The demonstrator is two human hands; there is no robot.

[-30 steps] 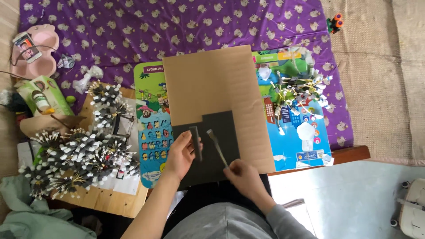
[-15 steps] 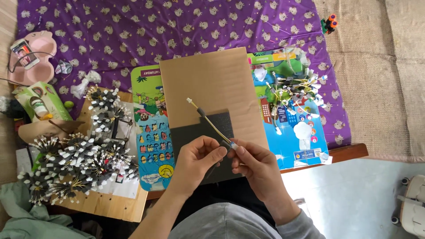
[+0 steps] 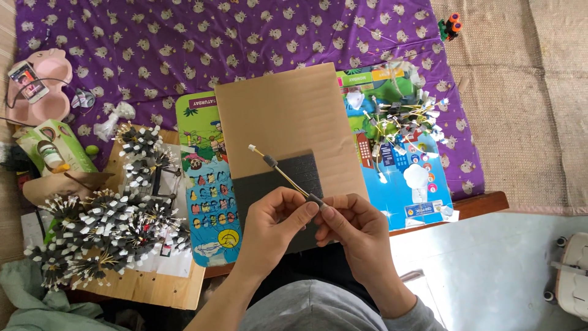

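Left hand (image 3: pixel 278 224) and right hand (image 3: pixel 352 224) meet over the lap, both pinched on the near end of a thin wire (image 3: pixel 283 175) that slants up-left across a dark foam pad (image 3: pixel 306 168) on cardboard (image 3: pixel 288 116). At far left, a green carton (image 3: pixel 52 147) lies below a pink tray (image 3: pixel 52 92) holding a phone (image 3: pixel 27 81).

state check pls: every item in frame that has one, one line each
left hand: pinching the wire's near end
right hand: gripping the wire's near end beside the left
thin wire: held, angled up-left, white tip free, small grey sleeve near the tip
dark foam pad: flat on the cardboard
cardboard sheet: flat, over colourful charts
finished wire bundles: heaped at left
loose wires: piled at right
phone: screen lit, on pink tray
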